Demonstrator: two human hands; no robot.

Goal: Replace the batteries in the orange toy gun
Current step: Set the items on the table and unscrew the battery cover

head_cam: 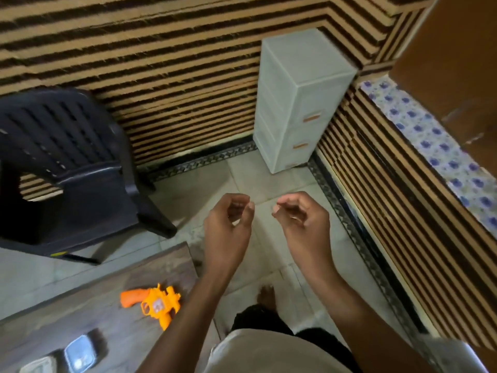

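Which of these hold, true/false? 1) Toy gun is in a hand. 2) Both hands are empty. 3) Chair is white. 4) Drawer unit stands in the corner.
1) False. The orange plastic toy gun lies on the wooden table, untouched.
2) True. The left hand and right hand hover over the tiled floor, fingers loosely curled, holding nothing.
3) False. The slatted plastic chair is black.
4) True. The white plastic drawer unit stands in the corner by the striped wall.
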